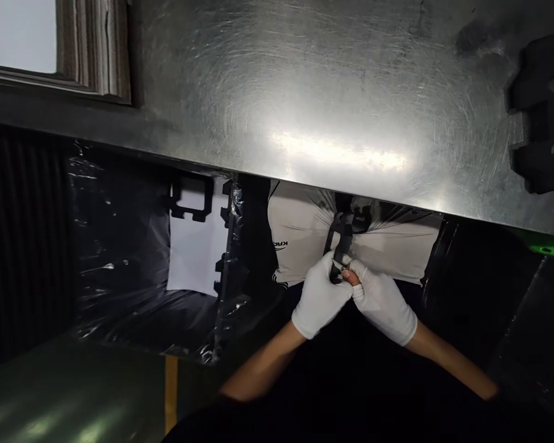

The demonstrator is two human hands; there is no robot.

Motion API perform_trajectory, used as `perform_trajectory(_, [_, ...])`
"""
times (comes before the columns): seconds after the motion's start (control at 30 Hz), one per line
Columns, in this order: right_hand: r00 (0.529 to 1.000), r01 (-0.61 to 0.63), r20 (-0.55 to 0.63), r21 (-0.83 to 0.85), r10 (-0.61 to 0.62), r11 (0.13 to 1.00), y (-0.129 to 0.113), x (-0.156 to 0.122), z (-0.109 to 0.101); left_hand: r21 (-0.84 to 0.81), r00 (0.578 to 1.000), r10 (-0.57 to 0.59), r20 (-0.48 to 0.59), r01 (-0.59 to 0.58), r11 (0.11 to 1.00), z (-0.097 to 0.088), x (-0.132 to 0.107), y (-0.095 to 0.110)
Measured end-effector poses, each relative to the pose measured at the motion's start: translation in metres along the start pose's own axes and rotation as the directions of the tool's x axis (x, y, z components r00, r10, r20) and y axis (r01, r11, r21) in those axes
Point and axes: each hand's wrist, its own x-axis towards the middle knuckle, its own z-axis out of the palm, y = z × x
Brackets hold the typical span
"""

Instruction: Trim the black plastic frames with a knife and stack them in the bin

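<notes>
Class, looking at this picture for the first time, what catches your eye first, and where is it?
Two white-gloved hands, left hand and right hand, meet at lower centre, pinching a small black notched plastic part. Above them a scratched, shiny steel tabletop fills the upper frame, glaring with reflected light.

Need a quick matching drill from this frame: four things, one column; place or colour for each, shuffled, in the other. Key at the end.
Things
1. gloved hands
2. black foam piece
3. green part
4. metal table

Descriptions
A. scratched, shiny, reflects light
B. lying on the tabletop at far right
C. just below the table edge, right
D. together on a small black part, under the table edge

Pairs: 1-D, 2-B, 3-C, 4-A
</notes>
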Motion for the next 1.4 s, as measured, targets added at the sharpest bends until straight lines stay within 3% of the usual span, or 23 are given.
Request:
perform_trajectory(0.27, [0.999,0.02,-0.05,-0.032,-0.022,0.999,0.0,-0.002,0.01,-0.049,1.0,0.001,-0.026,-0.002,0.999,0.0,-0.002,-0.001])
perform_trajectory(0.47, [0.997,-0.058,-0.049,-0.112,0.052,0.992,-0.006,-0.003,0.008,-0.026,0.997,-0.02,-0.079,0.018,0.999,0.001,-0.006,0.0])
perform_trajectory(0.7, [0.986,0.165,0.056,-0.177,-0.157,0.97,0.005,0.003,-0.003,-0.029,0.999,0.013,-0.045,-0.014,0.999,-0.004,-0.005,-0.004])
perform_trajectory(1.1, [0.994,0.087,0.07,-0.075,-0.082,0.993,0.004,0.004,-0.002,0.005,0.999,-0.007,-0.053,0.007,1.0,-0.003,-0.002,-0.005])
perform_trajectory(1.4, [0.989,0.137,0.06,-0.084,-0.132,0.987,0.008,0.003,-0.004,0.031,0.999,-0.01,-0.047,0.012,0.999,0.0,-0.002,-0.008])
